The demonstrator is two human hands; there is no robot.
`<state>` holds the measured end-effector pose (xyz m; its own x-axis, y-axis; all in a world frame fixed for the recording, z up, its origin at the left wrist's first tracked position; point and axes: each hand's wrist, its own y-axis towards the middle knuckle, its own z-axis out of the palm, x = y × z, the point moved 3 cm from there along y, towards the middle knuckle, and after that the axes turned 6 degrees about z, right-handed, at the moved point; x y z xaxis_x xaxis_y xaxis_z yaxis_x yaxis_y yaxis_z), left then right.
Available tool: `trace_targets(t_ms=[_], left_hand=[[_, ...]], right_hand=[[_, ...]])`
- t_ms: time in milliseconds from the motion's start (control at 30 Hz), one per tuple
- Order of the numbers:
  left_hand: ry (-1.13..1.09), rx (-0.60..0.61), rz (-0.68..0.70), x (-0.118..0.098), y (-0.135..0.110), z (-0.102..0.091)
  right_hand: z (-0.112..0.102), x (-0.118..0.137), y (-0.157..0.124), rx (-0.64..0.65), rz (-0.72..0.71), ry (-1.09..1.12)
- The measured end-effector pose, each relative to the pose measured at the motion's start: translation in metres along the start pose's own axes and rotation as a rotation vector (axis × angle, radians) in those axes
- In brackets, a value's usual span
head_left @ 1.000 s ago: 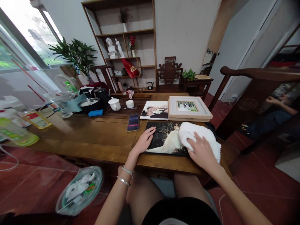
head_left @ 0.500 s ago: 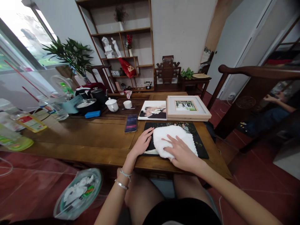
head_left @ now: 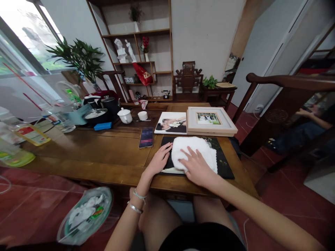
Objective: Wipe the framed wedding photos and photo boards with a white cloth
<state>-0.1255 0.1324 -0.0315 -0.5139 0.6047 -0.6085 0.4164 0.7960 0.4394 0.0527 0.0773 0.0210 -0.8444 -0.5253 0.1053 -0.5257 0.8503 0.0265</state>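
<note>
A dark photo print [head_left: 222,160] lies flat near the front edge of the wooden table [head_left: 104,150]. A white towel [head_left: 195,148] covers its left and middle part. My right hand [head_left: 196,167] presses flat on the towel, fingers spread. My left hand [head_left: 158,160] rests open on the print's left edge, fingers stretched out and holding it down. Behind the print lie a second photo print [head_left: 171,123] and a light wooden picture frame [head_left: 210,120].
A phone [head_left: 147,137] lies left of the print. Teapot, cups and kettles [head_left: 104,113] stand at the back left, plastic bottles [head_left: 15,150] at the far left. A lined bin [head_left: 85,214] sits on the floor. Another person's arm [head_left: 311,115] shows behind a wooden chair on the right.
My right hand slid the towel from the print's right side to its left and middle. My left hand stayed on the print's left edge.
</note>
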Motion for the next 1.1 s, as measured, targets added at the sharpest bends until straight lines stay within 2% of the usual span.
trace_targets(t_ms=[100, 200, 400, 500, 800, 933, 1100], left_hand=[[0.004, 0.017, 0.002, -0.004, 0.0, -0.001], [0.008, 0.019, 0.005, -0.004, 0.0, -0.001], [0.02, -0.003, 0.018, 0.003, -0.001, 0.002], [0.018, -0.013, 0.026, 0.006, -0.002, 0.004], [0.074, -0.007, -0.005, 0.002, 0.0, 0.002], [0.064, -0.006, -0.001, -0.002, 0.001, 0.0], [0.045, -0.013, -0.018, 0.001, 0.0, 0.001]], right_hand=[[0.003, 0.02, -0.022, 0.061, -0.062, 0.038], [0.0, 0.02, -0.026, 0.081, -0.069, 0.053], [-0.01, -0.021, 0.014, 0.004, 0.04, -0.008], [-0.015, -0.032, 0.035, -0.018, 0.068, -0.043], [-0.021, -0.013, 0.083, -0.046, 0.0, 0.008], [-0.02, -0.011, 0.089, -0.049, -0.03, 0.039], [-0.017, -0.029, 0.068, -0.067, -0.034, 0.055]])
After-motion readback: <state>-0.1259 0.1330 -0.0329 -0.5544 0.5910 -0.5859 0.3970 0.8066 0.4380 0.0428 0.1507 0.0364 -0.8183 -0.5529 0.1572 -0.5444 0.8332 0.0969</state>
